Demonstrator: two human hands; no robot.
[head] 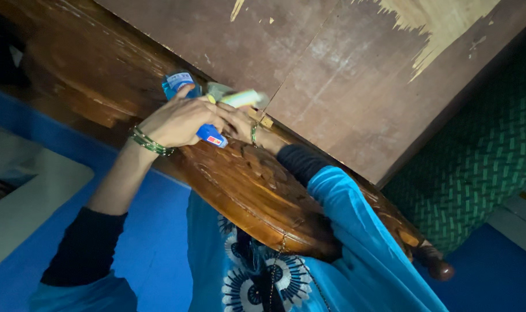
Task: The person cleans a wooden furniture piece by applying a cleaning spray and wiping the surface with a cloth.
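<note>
One blue bottle (185,98), squeeze type with a paler label band at its far end and a small red-and-white label near the other end. One small pale yellow-green object (243,98), blurred; kind cannot be told. One carved wooden furniture piece (257,190), dark and glossy, with a rounded ornate edge running from upper left to lower right and ending in a turned knob (442,270). One flat brown panel (344,81) above it, its veneer chipped pale along the top right and at one spot near the top.

Two hands in view, both the person's own. Left hand (176,122) lies over the blue bottle, fingers wrapped and clamped round its middle; the bottle's two ends stick out, one past the fingertips at the far side, one below the palm. Green bangles (149,141) sit on that wrist. Right hand (240,121) is just beside the left, partly hidden behind it, with a thin bracelet at the wrist; its fingers meet the pale object at the seam where panel and carved edge join, but whether they pinch it or only touch it cannot be told.

Edges and room: both hands work right at the seam, pressed close to the wood. Open room lies to the left and near side, over a blue floor (153,231). A green woven seat (482,156) closes the right side. Blue sleeves and a patterned blue garment fill the near middle.
</note>
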